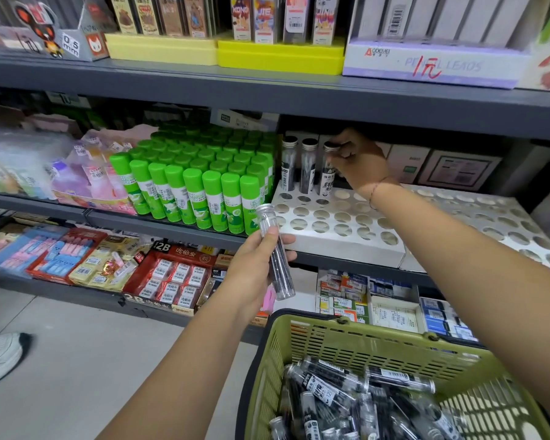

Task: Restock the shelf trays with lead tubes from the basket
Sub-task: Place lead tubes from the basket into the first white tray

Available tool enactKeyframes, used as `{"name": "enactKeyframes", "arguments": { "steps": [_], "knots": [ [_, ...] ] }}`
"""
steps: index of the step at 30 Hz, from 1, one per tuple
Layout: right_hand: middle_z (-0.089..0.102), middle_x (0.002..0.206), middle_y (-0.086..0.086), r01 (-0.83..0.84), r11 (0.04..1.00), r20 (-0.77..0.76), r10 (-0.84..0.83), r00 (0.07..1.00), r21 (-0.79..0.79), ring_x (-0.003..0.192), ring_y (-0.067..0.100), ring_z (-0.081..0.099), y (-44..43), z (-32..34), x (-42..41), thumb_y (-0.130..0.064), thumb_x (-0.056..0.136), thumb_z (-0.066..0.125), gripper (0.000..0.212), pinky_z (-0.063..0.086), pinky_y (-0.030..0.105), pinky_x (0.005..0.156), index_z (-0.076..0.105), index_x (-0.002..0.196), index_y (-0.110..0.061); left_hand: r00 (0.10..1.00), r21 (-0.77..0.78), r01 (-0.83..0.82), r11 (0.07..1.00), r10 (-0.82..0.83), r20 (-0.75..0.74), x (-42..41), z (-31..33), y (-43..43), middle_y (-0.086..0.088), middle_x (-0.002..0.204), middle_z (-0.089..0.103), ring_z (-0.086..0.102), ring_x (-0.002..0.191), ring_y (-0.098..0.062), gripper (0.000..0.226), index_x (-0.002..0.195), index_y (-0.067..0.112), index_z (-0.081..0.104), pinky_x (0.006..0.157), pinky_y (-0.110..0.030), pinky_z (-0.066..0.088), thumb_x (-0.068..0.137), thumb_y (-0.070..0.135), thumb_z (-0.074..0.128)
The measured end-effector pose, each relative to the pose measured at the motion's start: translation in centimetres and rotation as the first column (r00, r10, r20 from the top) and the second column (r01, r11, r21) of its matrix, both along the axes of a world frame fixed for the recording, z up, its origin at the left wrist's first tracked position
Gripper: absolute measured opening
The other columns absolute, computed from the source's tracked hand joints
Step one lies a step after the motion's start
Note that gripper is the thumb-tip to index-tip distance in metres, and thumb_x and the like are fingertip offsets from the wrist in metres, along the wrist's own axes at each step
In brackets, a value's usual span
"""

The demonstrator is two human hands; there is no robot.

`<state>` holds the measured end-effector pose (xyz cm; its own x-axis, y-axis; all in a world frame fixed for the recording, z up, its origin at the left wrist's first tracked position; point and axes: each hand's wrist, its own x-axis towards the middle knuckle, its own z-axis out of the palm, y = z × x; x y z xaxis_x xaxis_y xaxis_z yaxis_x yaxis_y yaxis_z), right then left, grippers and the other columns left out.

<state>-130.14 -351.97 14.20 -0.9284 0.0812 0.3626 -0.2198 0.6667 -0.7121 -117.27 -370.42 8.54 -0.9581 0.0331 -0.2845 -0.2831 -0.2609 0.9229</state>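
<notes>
A white shelf tray (331, 239) with rows of round holes sits on the middle shelf. Three clear lead tubes stand in its back row. My right hand (359, 160) grips the rightmost of them, a lead tube (326, 176) with a silver cap, upright in its hole. My left hand (254, 265) holds another clear lead tube (277, 255) of black leads, tilted, in front of the tray's near edge. The green basket (378, 344) at the bottom right holds several more lead tubes (337, 395) lying loose.
A block of green glue sticks (204, 182) stands tight against the tray's left side. A second white holed tray (496, 223) lies to the right. Boxes line the shelf above and eraser packs (172, 277) the shelf below. A shoe (0, 357) is on the floor at left.
</notes>
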Motion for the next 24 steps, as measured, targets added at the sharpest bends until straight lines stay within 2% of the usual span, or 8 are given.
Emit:
{"name": "enactKeyframes", "arguments": {
  "steps": [6, 10, 13, 16, 18, 20, 22, 24],
  "knots": [
    [0.059, 0.122, 0.006, 0.036, 0.993, 0.057, -0.043, 0.997, 0.116, 0.107, 0.022, 0.058, -0.4, 0.6, 2.3, -0.033, 0.089, 0.058, 0.034, 0.047, 0.033, 0.093, 0.056, 0.121, -0.022, 0.997, -0.047, 0.060, 0.997, -0.063, -0.052, 0.4, 0.6, 0.3, 0.006, 0.107, 0.073, 0.069, 0.084, -0.009, 0.024, 0.106, 0.015, 0.059, 0.089, -0.044, 0.047, 0.099, 0.034, 0.047],
    [0.068, 0.100, 0.000, -0.170, 0.973, 0.122, 0.190, 0.974, -0.155, 0.088, 0.011, 0.065, -2.1, 1.0, 6.6, -0.030, 0.090, 0.060, 0.023, 0.053, 0.027, 0.084, 0.063, 0.108, -0.017, 0.990, -0.047, 0.091, 0.995, -0.096, -0.105, 0.5, 1.4, 0.6, 0.003, 0.105, 0.072, 0.069, 0.082, -0.006, 0.015, 0.099, 0.019, 0.060, 0.087, -0.038, 0.048, 0.098, 0.029, 0.049],
    [0.069, 0.098, 0.001, -0.361, 0.869, 0.287, 0.461, 0.840, -0.339, 0.083, 0.006, 0.063, -3.3, 0.7, 8.7, -0.026, 0.089, 0.060, 0.024, 0.050, 0.018, 0.076, 0.065, 0.109, -0.014, 0.982, -0.079, 0.113, 0.991, -0.123, -0.145, 0.7, 1.6, 1.0, 0.006, 0.097, 0.073, 0.068, 0.084, -0.007, 0.012, 0.099, 0.020, 0.063, 0.088, -0.034, 0.049, 0.097, 0.025, 0.052],
    [0.069, 0.093, 0.005, -0.381, 0.781, 0.287, 0.561, 0.777, -0.494, 0.079, 0.005, 0.065, -3.4, 0.4, 9.4, -0.007, 0.084, 0.065, 0.028, 0.051, 0.014, 0.072, 0.062, 0.112, -0.006, 0.976, -0.129, 0.086, 0.988, -0.109, -0.187, 0.8, 1.5, 1.3, 0.002, 0.100, 0.073, 0.066, 0.097, -0.012, 0.015, 0.105, 0.018, 0.066, 0.088, -0.024, 0.050, 0.096, 0.024, 0.056],
    [0.070, 0.098, 0.008, -0.340, 0.774, 0.273, 0.539, 0.797, -0.535, 0.079, 0.009, 0.067, -2.6, 0.9, 9.5, -0.006, 0.083, 0.065, 0.030, 0.054, 0.017, 0.072, 0.061, 0.113, -0.006, 0.962, -0.275, 0.027, 0.961, -0.100, -0.254, 0.7, 1.4, 1.3, 0.000, 0.114, 0.067, 0.062, 0.106, -0.011, 0.023, 0.114, 0.017, 0.065, 0.084, -0.013, 0.047, 0.097, 0.028, 0.054],
    [0.071, 0.095, 0.007, -0.220, 0.813, 0.244, 0.401, 0.883, -0.540, 0.073, 0.010, 0.069, -1.2, 2.2, 9.1, -0.010, 0.082, 0.067, 0.030, 0.056, 0.018, 0.067, 0.060, 0.112, -0.009, 0.924, -0.518, -0.044, 0.855, -0.162, -0.345, 0.6, 0.8, 1.0, 0.005, 0.130, 0.055, 0.049, 0.122, -0.008, 0.033, 0.127, 0.021, 0.058, 0.093, -0.013, 0.038, 0.098, 0.035, 0.048],
    [0.070, 0.082, -0.001, -0.089, 0.842, 0.165, 0.206, 0.965, -0.532, 0.061, 0.002, 0.067, 0.5, 3.5, 7.9, -0.008, 0.081, 0.069, 0.026, 0.053, 0.016, 0.062, 0.059, 0.105, -0.010, 0.880, -0.733, -0.047, 0.679, -0.319, -0.352, 0.6, -0.1, 0.7, 0.008, 0.147, 0.039, 0.028, 0.138, -0.008, 0.047, 0.142, 0.023, 0.044, 0.110, -0.022, 0.023, 0.099, 0.042, 0.040],
    [0.066, 0.089, 0.002, -0.015, 0.855, 0.115, 0.087, 0.990, -0.518, 0.069, 0.004, 0.067, 2.1, 4.1, 6.0, -0.003, 0.081, 0.069, 0.022, 0.054, 0.028, 0.074, 0.055, 0.091, -0.017, 0.843, -0.857, -0.013, 0.514, -0.455, -0.286, 0.7, -1.1, 0.7, 0.010, 0.157, 0.022, 0.006, 0.147, -0.007, 0.059, 0.149, 0.024, 0.031, 0.120, -0.031, 0.007, 0.096, 0.051, 0.032]
  ]
}}
